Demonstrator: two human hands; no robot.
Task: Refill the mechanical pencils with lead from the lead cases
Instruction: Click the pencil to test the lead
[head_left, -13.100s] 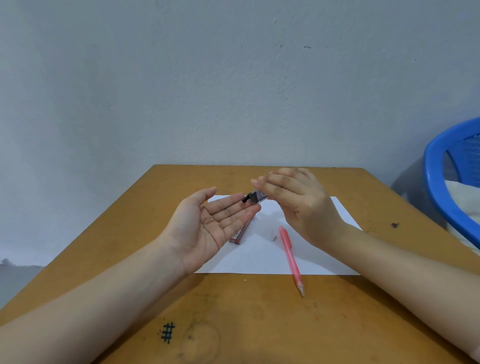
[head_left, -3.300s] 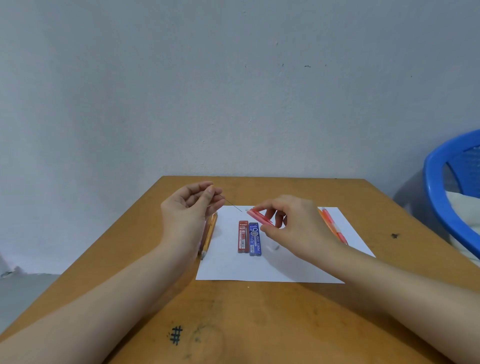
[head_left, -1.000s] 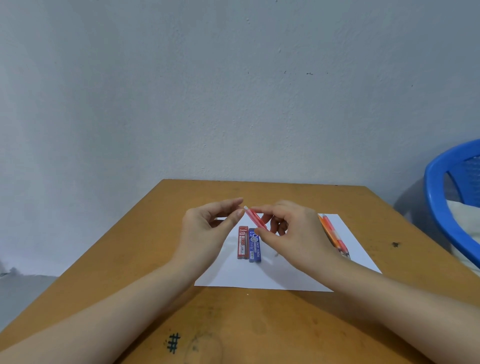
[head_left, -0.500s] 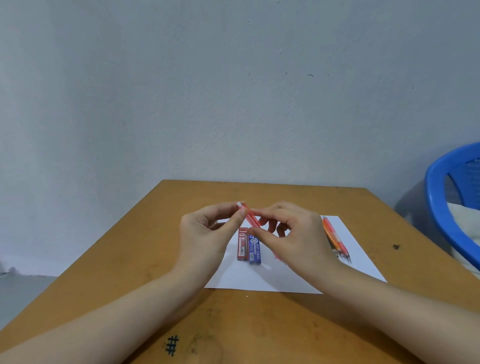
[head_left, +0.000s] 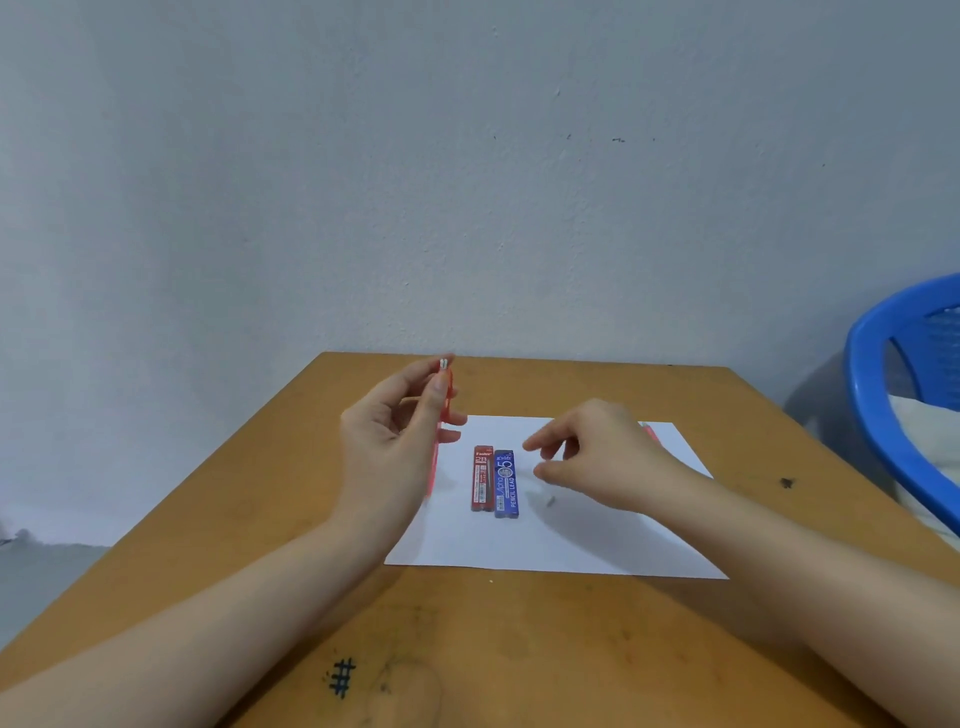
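**Q:** What lies nearest the viewer?
**A:** A hash mark (head_left: 342, 685) inked on the brown wooden surface (head_left: 519, 649). A bare forearm enters from each lower corner.

**Q:** And past that?
**A:** A white sheet of paper (head_left: 545, 551) lies flat on the surface. On it lie the red lead case (head_left: 483, 480) on the left and the blue lead case (head_left: 507, 486) on the right. They are side by side and touching, both pointing away from the viewer. A small grey piece (head_left: 549, 501) rests on the sheet just right of the blue case and is too small to identify.

**Q:** How do the hands stand?
**A:** The left hand (head_left: 387, 447) is raised over the sheet's left edge. Its fingers (head_left: 435, 400) and thumb grasp the pink mechanical pencil (head_left: 434, 470), which stands nearly upright with its white end uppermost. The right hand (head_left: 602, 462) hovers over the sheet, right of the cases and apart from them. Its fingers (head_left: 535, 444) are released and loosely curled. Thumb and forefinger are parted, holding nothing that shows.

**Q:** Beyond the hands?
**A:** A pink sliver (head_left: 649, 430) shows behind the right knuckles, mostly hidden. Farther off are a pale wall (head_left: 467, 182) and, at right, a blue plastic chair (head_left: 878, 395).
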